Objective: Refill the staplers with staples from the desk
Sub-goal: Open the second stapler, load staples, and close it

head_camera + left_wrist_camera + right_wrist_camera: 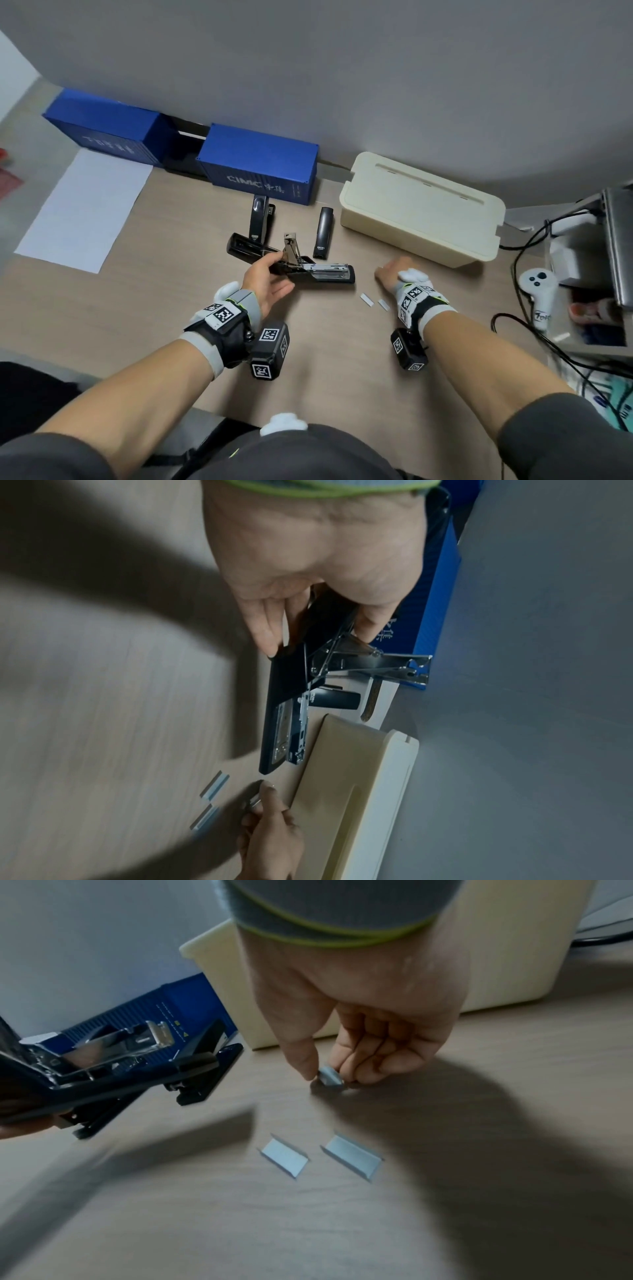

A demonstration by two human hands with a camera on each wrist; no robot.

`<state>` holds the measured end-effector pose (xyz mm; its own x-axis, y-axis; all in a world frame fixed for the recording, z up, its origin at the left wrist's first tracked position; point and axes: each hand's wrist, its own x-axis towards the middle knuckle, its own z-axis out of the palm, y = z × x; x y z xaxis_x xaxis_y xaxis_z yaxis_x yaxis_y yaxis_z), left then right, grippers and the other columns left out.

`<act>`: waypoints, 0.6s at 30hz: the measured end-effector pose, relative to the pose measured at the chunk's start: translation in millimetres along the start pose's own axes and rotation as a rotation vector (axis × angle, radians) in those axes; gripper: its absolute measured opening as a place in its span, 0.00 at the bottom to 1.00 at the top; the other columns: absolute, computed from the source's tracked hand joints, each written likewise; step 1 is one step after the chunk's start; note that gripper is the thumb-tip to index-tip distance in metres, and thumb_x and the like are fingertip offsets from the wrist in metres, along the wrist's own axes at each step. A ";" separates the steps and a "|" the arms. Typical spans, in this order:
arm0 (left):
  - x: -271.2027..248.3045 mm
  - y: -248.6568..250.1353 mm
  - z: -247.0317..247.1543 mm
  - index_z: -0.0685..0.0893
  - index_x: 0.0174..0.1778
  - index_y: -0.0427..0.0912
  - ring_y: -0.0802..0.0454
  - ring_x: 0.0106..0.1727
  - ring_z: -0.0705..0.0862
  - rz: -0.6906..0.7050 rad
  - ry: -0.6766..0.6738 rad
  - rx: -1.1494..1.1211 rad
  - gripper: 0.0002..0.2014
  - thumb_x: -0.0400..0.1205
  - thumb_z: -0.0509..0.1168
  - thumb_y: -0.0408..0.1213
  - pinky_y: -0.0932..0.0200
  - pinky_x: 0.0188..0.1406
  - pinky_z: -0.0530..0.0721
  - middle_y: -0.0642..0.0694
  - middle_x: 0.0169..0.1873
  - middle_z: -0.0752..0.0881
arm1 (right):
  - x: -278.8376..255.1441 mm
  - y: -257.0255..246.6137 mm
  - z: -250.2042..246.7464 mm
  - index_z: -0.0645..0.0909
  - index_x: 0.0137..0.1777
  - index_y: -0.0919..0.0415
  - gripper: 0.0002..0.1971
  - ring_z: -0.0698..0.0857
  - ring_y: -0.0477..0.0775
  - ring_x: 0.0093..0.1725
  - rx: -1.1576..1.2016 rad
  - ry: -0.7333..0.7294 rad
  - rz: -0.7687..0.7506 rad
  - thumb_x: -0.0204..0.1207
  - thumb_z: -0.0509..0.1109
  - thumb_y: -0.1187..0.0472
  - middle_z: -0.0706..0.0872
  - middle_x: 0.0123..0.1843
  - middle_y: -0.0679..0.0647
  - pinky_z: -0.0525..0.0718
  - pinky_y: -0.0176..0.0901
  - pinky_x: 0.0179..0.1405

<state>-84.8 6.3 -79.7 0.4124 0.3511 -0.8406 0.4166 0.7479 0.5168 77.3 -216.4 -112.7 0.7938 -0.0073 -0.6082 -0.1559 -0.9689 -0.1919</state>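
From the head view, the person's left hand (265,279) has its fingers curled round the rear of an opened stapler (313,270), lid swung up and magazine rail (327,266) lying exposed toward the right. The right hand (394,274) is down at the desk (154,308), just right of the stapler's nose, and its grip cannot be read from here. Two staple strips (375,301) lie loose near that wrist. Two more black staplers wait behind: one (258,219) beside a blue box (260,161), another (323,233) just left of a cream lidded box (421,209). A white sheet (82,209) lies far left; cables and a white controller (537,294) sit at the right edge under a grey wall.

In the left wrist view, thumb and fingers (267,631) clamp the stapler's black base; I see no staples in the rail, though blur makes that uncertain.

In the right wrist view, thumb and curled fingers (363,1066) pinch a third staple strip (330,1077) right at the desk surface, while the other two strips lie untouched nearer the camera.

I judge the refill barely begun: one stapler open and about to be loaded, the two others still waiting
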 end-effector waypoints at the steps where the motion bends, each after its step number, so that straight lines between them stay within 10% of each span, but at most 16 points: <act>1: 0.1 0.6 0.1 0.83 0.70 0.41 0.37 0.59 0.89 0.000 -0.004 0.003 0.27 0.75 0.71 0.48 0.51 0.46 0.90 0.32 0.63 0.86 | -1.1 1.9 -0.1 0.82 0.35 0.62 0.17 0.85 0.56 0.33 0.037 -0.013 -0.014 0.61 0.67 0.46 0.85 0.31 0.51 0.79 0.37 0.31; 9: -1.2 0.8 -0.2 0.82 0.70 0.39 0.39 0.58 0.89 -0.001 -0.053 0.032 0.25 0.78 0.69 0.46 0.50 0.45 0.88 0.32 0.62 0.88 | -28.7 20.0 4.4 0.85 0.39 0.43 0.07 0.85 0.55 0.32 0.553 0.018 -0.207 0.72 0.69 0.57 0.88 0.32 0.50 0.88 0.53 0.43; 18: -18.6 7.2 2.5 0.80 0.69 0.39 0.37 0.62 0.87 0.019 -0.105 0.086 0.24 0.79 0.70 0.45 0.46 0.55 0.89 0.31 0.63 0.84 | -85.4 -6.0 -16.2 0.85 0.41 0.53 0.10 0.86 0.41 0.33 0.803 0.062 -0.437 0.69 0.75 0.71 0.88 0.34 0.51 0.82 0.29 0.40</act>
<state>-87.4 3.7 -59.9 0.5019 0.3007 -0.8110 0.4737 0.6889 0.5486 19.9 -214.0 -47.2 0.9049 0.2836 -0.3173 -0.1778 -0.4254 -0.8873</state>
